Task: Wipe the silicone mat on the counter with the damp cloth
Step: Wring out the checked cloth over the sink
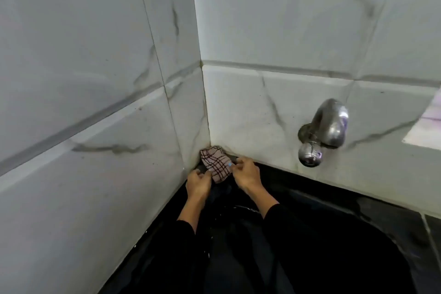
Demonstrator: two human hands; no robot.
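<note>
Checked cloth is sitting in the tiled corner; I'm pinching it with my left hand and right hand, fingers curled.

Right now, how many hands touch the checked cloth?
2. The left hand pinches the checked cloth at its lower left edge; the right hand pinches its right edge, in the wall corner.

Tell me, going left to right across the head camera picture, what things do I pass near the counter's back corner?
Left hand → checked cloth → right hand → metal tap.
</note>
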